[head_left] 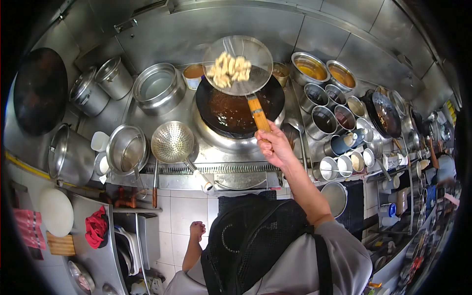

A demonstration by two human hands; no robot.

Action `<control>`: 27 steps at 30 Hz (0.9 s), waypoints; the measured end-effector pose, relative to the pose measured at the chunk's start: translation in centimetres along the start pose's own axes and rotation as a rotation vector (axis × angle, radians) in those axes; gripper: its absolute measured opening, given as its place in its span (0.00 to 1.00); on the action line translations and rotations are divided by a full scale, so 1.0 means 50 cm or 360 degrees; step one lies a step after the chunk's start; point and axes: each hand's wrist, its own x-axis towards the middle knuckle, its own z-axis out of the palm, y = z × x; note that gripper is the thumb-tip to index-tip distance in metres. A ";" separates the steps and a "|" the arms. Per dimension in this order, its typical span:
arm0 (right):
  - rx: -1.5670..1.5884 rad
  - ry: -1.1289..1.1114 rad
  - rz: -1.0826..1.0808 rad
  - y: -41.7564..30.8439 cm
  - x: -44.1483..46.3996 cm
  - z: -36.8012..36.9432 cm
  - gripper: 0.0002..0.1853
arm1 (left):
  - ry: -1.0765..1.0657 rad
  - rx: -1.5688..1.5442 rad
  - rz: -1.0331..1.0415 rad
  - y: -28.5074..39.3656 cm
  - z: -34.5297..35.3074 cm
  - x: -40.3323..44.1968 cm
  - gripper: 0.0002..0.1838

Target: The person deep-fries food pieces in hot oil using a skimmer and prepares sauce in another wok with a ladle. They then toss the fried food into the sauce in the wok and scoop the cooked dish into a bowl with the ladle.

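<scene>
My right hand (274, 145) is closed around the wooden handle (257, 112) of a wire-mesh strainer (263, 55). Pale, lightly coloured food pieces (229, 70) lie in the mesh; their exact kind I cannot tell. The strainer is held above a black wok (204, 105), covering its far side from view. Dark brown, bubbling liquid (228, 109) fills the wok's bottom. Down by my side, away from the stove, my left hand (197, 230) is curled into a loose fist with nothing visible in it.
A perforated ladle (172, 141) and a metal pot with a strainer (114, 147) stand left of the wok. Behind them is a wide water pot (157, 83). Several metal containers of sauces (324, 118) and two bowls of yellow liquid (310, 69) crowd the right side.
</scene>
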 end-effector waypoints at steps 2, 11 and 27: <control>0.0008 0.0051 0.0062 0.020 0.001 -0.030 0.20 | -0.0015 0.0114 0.0123 -0.005 0.005 0.006 0.09; 0.0163 0.0085 0.0173 0.041 -0.012 -0.045 0.21 | -0.0295 0.0672 0.0375 -0.106 -0.060 0.178 0.08; 0.0517 0.0020 -0.0483 -0.292 -0.090 -0.227 0.05 | -0.0292 0.0702 -0.0054 0.047 -0.014 0.115 0.08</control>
